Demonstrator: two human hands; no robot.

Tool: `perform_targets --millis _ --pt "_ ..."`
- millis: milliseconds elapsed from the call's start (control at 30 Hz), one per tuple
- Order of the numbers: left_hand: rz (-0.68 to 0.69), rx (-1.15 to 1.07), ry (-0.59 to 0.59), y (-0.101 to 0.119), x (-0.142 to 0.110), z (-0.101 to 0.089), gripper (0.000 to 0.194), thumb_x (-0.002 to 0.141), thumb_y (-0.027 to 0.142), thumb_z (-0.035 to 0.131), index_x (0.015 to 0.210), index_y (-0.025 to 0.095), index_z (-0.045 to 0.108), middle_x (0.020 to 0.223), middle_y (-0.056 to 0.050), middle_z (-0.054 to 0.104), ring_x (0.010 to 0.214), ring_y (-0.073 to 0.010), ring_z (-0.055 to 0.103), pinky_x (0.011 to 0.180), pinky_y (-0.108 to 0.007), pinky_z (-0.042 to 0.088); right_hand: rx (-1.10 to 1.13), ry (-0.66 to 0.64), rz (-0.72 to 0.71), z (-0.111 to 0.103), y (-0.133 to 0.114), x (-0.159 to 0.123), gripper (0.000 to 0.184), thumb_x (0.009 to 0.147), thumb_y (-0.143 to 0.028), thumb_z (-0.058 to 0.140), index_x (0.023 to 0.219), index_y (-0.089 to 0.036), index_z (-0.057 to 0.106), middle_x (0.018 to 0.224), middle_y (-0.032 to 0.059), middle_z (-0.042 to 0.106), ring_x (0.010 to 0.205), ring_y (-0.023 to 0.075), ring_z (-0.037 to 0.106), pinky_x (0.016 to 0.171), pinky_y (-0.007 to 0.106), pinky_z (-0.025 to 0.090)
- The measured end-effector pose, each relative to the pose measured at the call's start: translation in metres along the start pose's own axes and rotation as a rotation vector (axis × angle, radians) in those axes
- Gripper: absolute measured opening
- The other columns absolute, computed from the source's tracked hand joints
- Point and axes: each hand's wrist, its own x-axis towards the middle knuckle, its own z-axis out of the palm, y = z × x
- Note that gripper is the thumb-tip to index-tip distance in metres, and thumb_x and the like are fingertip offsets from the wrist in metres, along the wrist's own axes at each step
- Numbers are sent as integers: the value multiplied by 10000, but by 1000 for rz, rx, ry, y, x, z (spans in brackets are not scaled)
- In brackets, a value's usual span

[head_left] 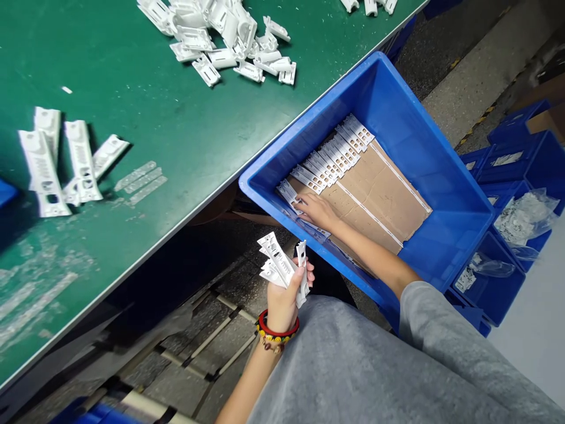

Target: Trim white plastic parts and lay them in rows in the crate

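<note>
My left hand (285, 291), with a red bead bracelet on the wrist, is closed around a fan of several white plastic strips (282, 266) held above my lap. My right hand (315, 209) reaches into a blue bin (445, 176) and rests, fingers down, on a white strip at the near end of a row of white plastic strips (329, 159). That row lies on a brown cardboard sheet (379, 194) inside the bin. Whether the right fingers pinch a strip I cannot make out.
A green worktable (132, 118) lies to the left, with a pile of white plastic parts (225, 35) at its far side and a few upright white parts (62, 162) near its left. More blue bins (507, 277) with bagged parts stand on the floor at right.
</note>
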Motion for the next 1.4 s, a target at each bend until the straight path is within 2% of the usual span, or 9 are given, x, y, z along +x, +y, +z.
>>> perform_targets --millis 167,467,567,700,867,1067,1233,1333,1400 --pt "-16 -13 28 1 -1 -5 444 616 441 835 877 146 631 742 -29 688 572 -122 617 501 -229 518 -52 -146 -85 -3 -1 26 183 928 -197 524 1079 -188 626 1323 106 530 1109 253 490 885 378 435" --pt "-20 -1 27 2 0 -4 448 609 450 835 865 148 626 742 -33 691 567 -125 617 499 -233 515 -22 -126 -138 3 7 21 254 919 -226 573 1164 -163 591 1364 139 512 1169 256 501 958 390 427" --pt "-21 -6 31 2 0 -4 457 607 451 835 877 146 630 738 -30 687 567 -124 616 499 -231 517 97 -9 -25 -5 15 11 282 907 -230 592 1185 -185 574 1341 115 520 1176 243 500 950 375 434" --pt "-27 -21 46 2 0 -6 457 598 457 839 862 140 641 719 -28 676 551 -117 602 478 -220 506 186 114 244 -17 25 -22 195 920 -212 546 1110 -181 576 1167 88 566 942 188 574 774 303 472" --pt "-28 -47 34 3 1 -4 434 617 438 839 870 138 655 730 -26 672 569 -112 602 500 -215 512 211 56 253 -3 25 -61 72 884 -203 584 953 -188 600 974 58 591 926 197 549 806 297 444" --pt "-29 -47 52 1 2 -3 491 586 454 858 897 137 650 713 -33 696 523 -122 609 478 -234 515 205 66 310 7 21 -63 106 892 -161 553 975 -183 616 993 74 588 954 212 538 844 322 440" --pt "-59 -8 63 2 0 -1 499 568 448 866 875 131 632 689 -44 712 538 -154 651 498 -258 542 374 224 380 -34 -5 -63 115 893 -240 592 983 -186 640 1058 88 565 976 218 550 861 341 461" --pt "-59 41 94 1 0 1 510 559 471 860 861 129 633 689 -56 723 565 -185 683 505 -270 552 665 333 405 -77 -46 -70 193 930 -345 545 1017 -209 651 1029 57 555 847 163 570 781 301 489" --pt "-29 70 94 0 1 2 496 565 478 852 850 131 640 657 -50 719 550 -191 684 499 -270 550 873 276 347 -103 -75 -75 196 905 -375 582 1024 -239 657 942 26 574 757 136 560 694 270 487"
